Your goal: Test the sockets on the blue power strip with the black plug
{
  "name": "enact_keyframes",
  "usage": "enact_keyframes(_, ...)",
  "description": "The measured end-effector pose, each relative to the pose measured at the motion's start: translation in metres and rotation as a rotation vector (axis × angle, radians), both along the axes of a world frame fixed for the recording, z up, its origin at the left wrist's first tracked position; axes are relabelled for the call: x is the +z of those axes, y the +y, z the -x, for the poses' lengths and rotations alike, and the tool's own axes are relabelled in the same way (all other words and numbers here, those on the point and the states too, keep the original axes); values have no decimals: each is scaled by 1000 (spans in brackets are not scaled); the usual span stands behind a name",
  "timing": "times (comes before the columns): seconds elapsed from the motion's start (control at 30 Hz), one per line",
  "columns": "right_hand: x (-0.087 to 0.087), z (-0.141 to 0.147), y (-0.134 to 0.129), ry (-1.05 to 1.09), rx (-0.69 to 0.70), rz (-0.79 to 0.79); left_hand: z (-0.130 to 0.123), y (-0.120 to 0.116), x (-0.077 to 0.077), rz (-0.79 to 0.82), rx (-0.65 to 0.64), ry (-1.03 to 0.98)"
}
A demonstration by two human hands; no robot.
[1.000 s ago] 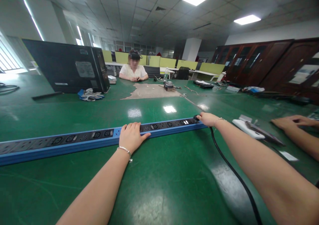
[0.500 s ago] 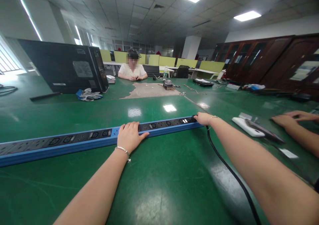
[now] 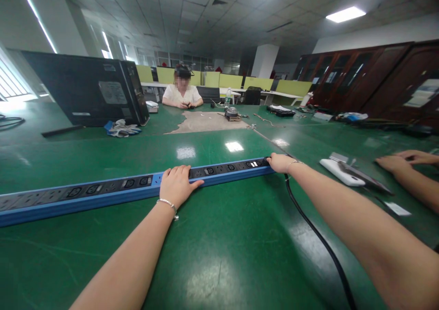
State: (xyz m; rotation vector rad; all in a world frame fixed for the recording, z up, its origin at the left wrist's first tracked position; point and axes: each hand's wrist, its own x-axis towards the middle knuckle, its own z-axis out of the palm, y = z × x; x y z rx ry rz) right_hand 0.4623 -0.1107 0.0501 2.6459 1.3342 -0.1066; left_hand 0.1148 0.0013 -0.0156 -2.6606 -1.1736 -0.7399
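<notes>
A long blue power strip (image 3: pixel 126 189) with a row of black sockets lies slantwise across the green table. My left hand (image 3: pixel 176 184) is laid over its middle, fingers across the top and thumb against the near side. At the strip's right end my right hand (image 3: pixel 279 163) is closed, its fingertips around a small black part on that end, mostly hidden by the fingers. A thick black cable (image 3: pixel 318 227) emerges beneath my right hand and curves down toward the near edge of view.
Far left stands a black computer case (image 3: pixel 89 90), with gloves (image 3: pixel 122 128) before it. A person (image 3: pixel 182 93) sits across the table (image 3: pixel 219 255). At right lie a white device (image 3: pixel 341 173) and another person's hands (image 3: pixel 399 163). A bottle (image 3: pixel 228 96) stands farther back.
The view has shifted very slightly. Both my hands keep their places on the power strip, and the strip and cable look practically unmoved.
</notes>
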Motion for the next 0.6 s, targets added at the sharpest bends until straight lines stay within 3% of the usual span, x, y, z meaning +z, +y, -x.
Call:
enact_keyframes(0.1,16,-2,-1,-23,4,-18,0,0,2,17,7,13)
enact_keyframes(0.27,57,-18,-10,-93,-22,-64,-1,0,3,29,14,24)
enact_keyframes(0.33,64,-24,-14,-92,-16,-56,-1,-1,4,24,18,22)
enact_keyframes(0.43,54,-30,-21,-64,-17,-40,-1,-1,4,19,19,31)
enact_keyframes(0.6,18,-37,-26,-9,-43,-32,-1,0,2,2,23,38)
